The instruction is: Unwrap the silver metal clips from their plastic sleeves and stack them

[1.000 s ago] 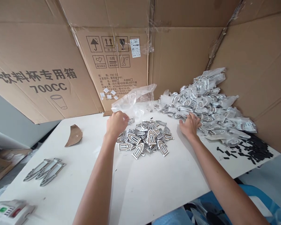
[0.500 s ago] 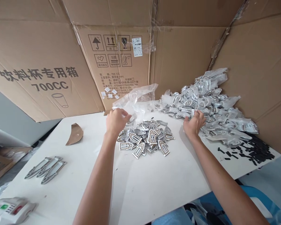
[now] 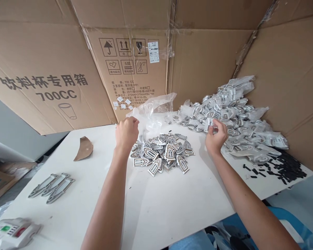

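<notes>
My left hand [image 3: 126, 136] is closed above the left edge of a loose pile of arch-shaped metal pieces [image 3: 156, 153], white and grey with a dark scroll pattern. Its fingertips point away from me, so whatever it holds is hidden. Just beyond it lies a crumpled clear plastic bag [image 3: 156, 111]. My right hand [image 3: 216, 138] pinches a small whitish piece [image 3: 210, 123] between thumb and fingers, at the near edge of a heap of similar pieces in clear bags [image 3: 232, 111]. Whether the pinched piece is bagged I cannot make out.
Black strips [image 3: 287, 168] lie scattered at the right table edge. On the left are a brown cardboard scrap [image 3: 83, 149], several grey metal frames [image 3: 53, 185] and a white device [image 3: 14, 231]. Cardboard walls [image 3: 203, 59] enclose the back; small stickers cling to one.
My left hand has shifted slightly left and turned, its fingers now away from the pile. My right hand has risen a little with the whitish piece showing between its fingers.
</notes>
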Demonstrator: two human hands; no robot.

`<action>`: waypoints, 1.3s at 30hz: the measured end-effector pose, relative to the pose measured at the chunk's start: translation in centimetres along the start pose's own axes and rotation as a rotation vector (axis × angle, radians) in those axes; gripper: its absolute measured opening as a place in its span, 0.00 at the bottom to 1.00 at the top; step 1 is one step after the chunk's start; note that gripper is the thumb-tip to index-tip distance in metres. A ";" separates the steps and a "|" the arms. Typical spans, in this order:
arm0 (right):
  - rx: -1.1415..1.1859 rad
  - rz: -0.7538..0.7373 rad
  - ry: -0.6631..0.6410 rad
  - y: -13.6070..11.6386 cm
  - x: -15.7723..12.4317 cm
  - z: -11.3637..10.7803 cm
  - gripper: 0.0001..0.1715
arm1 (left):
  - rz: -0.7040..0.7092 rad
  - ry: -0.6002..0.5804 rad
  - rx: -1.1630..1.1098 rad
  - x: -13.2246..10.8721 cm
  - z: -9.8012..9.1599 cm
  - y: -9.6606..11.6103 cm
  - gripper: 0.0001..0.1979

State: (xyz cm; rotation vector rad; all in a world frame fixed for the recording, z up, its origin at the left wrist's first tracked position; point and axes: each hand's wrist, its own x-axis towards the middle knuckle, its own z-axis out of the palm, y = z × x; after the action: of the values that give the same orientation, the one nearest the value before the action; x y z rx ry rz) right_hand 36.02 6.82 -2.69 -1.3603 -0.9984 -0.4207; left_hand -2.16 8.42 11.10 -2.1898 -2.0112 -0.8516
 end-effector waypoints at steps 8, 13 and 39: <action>0.450 0.343 -0.152 -3.5 -1.8 1.0 0.21 | -0.071 0.162 -0.063 -0.3 -1.0 0.9 0.13; 0.706 0.617 -0.232 -4.5 -2.6 1.5 0.21 | -0.017 0.216 -0.127 -0.5 -1.3 1.5 0.11; 1.165 0.933 -0.929 -10.7 -3.7 -0.7 0.20 | 0.827 -0.307 -0.290 -3.4 -0.4 6.7 0.18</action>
State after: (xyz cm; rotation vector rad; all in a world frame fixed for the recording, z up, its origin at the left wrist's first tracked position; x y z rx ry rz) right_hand 26.04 2.81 0.98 -0.7066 -0.9046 1.4134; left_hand 3.90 4.13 12.17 -3.0668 -0.8652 -0.7282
